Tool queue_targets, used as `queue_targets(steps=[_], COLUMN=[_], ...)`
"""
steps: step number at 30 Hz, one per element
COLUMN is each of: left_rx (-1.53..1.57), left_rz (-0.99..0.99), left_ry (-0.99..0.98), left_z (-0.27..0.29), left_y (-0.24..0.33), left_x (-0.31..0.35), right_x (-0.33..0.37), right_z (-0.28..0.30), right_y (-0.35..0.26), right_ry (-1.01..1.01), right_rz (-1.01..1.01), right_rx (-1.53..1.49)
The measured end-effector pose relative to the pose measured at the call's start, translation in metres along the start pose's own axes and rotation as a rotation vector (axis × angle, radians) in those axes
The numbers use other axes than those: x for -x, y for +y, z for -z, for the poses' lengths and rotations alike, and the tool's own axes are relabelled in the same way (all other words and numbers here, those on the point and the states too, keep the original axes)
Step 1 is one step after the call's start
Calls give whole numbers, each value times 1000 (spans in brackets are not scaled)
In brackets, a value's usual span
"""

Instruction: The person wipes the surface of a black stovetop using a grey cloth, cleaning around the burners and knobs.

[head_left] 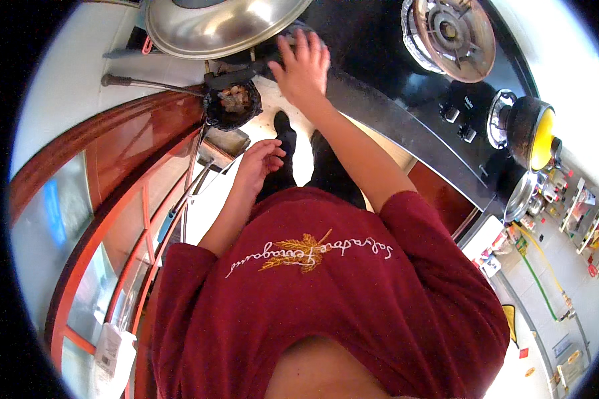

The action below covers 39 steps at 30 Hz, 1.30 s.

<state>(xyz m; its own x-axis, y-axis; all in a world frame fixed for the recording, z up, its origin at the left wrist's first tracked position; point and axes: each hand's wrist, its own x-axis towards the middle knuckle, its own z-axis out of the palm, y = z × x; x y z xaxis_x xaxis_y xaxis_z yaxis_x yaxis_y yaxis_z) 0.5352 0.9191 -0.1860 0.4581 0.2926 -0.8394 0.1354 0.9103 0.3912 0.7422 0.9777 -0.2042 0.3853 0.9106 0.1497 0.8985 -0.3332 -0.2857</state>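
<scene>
Potentially tippable: steel lid (227, 32), if brushed by right hand (305, 72) beside it, fingers spread; left hand (259, 163) farther off, half-open; both seemingly empty.

Red-framed glass panes (88, 304) left — pale floor (304, 159) — bright white wall (558, 43) right.

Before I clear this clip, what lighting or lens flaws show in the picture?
In the head view: glare on the shiny metal cookware; the upper-right wall nearly washed out; the red-framed door bowed by the fisheye; black corners; the right hand and left hand readable.
</scene>
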Motion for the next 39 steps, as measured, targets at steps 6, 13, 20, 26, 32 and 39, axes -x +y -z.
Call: queue_targets(steps=[6,13,20,26,32,39], left_rx=[-29,28,117,150,105,-51], left_rz=[34,16,-3,-46,27,14], left_ry=[-7,5,39,81,84,-39], left_z=[5,18,37,52,46,14], left_y=[-3,-6,-5,-4,-10,12], left_x=[-1,0,4,10,8,-13], right_x=[20,103,-10,-108,-44,38], right_z=[6,49,-3,0,-26,7], right_y=[6,80,27,62,-6,27], right_ry=[-44,-100,71,396,-7,27], right_rz=[155,23,17,-225,-170,108], right_rx=[-1,62,12,-18,67,-73])
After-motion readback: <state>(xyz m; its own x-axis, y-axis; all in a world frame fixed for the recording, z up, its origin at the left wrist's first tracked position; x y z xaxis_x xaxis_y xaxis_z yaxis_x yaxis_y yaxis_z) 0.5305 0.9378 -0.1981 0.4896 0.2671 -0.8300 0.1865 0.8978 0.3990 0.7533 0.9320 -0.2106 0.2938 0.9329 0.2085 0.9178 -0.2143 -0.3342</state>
